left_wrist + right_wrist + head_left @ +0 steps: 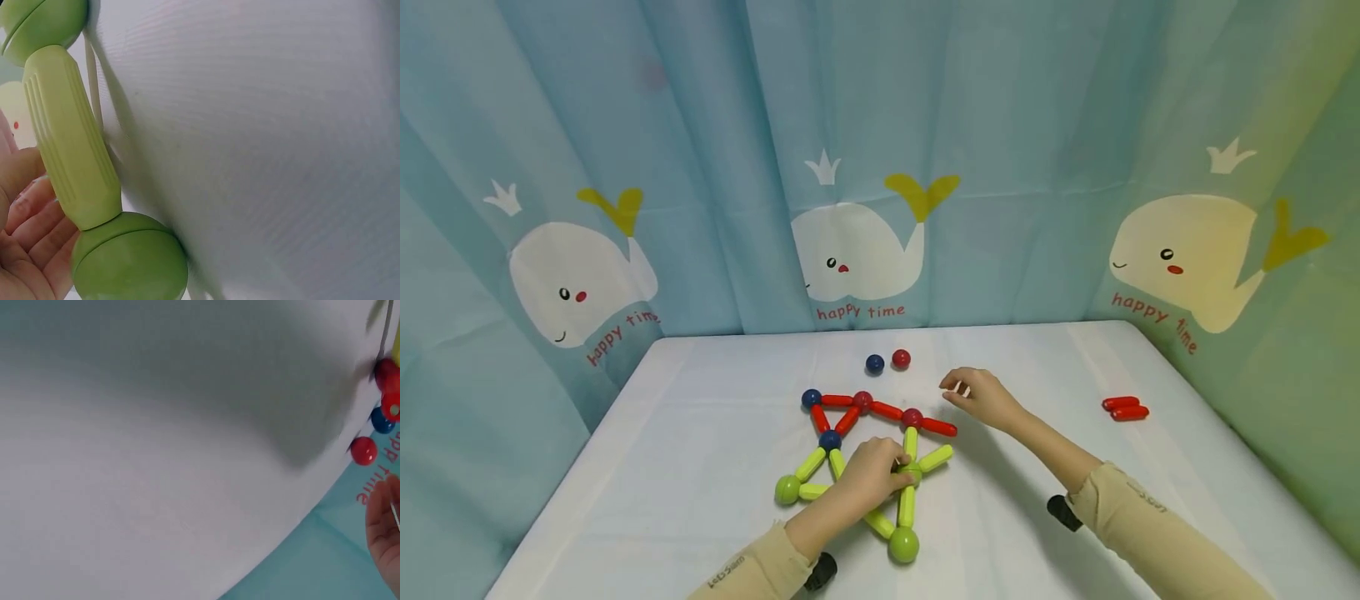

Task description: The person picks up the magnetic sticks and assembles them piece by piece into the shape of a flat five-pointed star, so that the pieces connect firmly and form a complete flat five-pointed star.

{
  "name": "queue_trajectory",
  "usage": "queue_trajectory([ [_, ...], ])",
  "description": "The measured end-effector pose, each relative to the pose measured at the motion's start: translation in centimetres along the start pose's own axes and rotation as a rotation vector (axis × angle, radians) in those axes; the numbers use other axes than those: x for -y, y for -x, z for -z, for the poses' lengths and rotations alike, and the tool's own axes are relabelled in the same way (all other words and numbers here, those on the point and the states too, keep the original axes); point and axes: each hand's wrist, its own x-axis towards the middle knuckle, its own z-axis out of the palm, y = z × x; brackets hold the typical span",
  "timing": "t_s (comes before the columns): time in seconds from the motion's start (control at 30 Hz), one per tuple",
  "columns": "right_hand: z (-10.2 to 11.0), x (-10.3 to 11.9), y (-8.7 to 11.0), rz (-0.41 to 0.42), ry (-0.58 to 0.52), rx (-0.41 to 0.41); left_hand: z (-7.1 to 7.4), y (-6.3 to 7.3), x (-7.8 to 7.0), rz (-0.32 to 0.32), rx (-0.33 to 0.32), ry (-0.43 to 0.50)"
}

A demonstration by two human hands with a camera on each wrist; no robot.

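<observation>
A flat figure of magnetic rods and balls lies mid-table. Its red rods [887, 411] join dark blue balls [831, 440] and red balls [912, 418]; its lime rods [907, 507] join green balls. My left hand [867, 477] pinches the green ball [912, 474] where several lime rods meet, hiding part of the figure. Close up in the left wrist view, a lime rod [72, 137] runs between two green balls [131, 259]. My right hand [985, 398] hovers right of the figure with bent fingers and nothing between them. A red rod [938, 427] reaches out toward it.
A loose blue ball [875, 364] and a loose red ball [901, 359] sit behind the figure. Two red rods [1127, 408] lie together on the right side of the white table [647, 483]. Behind the table's back edge hangs a blue whale-print curtain [1022, 167].
</observation>
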Motion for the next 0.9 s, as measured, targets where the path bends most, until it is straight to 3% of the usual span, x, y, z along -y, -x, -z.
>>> queue_trajectory([
  [0.3, -1.3, -0.6, -3.8, -0.095, 0.07, 0.106, -0.3, 0.3, 0.4, 0.016, 0.031, 0.015],
  [0.63, -2.2, 0.4, -7.9, -0.045, 0.077, 0.152, -0.2, -0.2, 0.3, -0.011, 0.003, 0.013],
  [0.9, -3.3, 1.9, -10.3, 0.051, 0.089, 0.217, -0.2, -0.2, 0.5, -0.032, -0.007, 0.022],
])
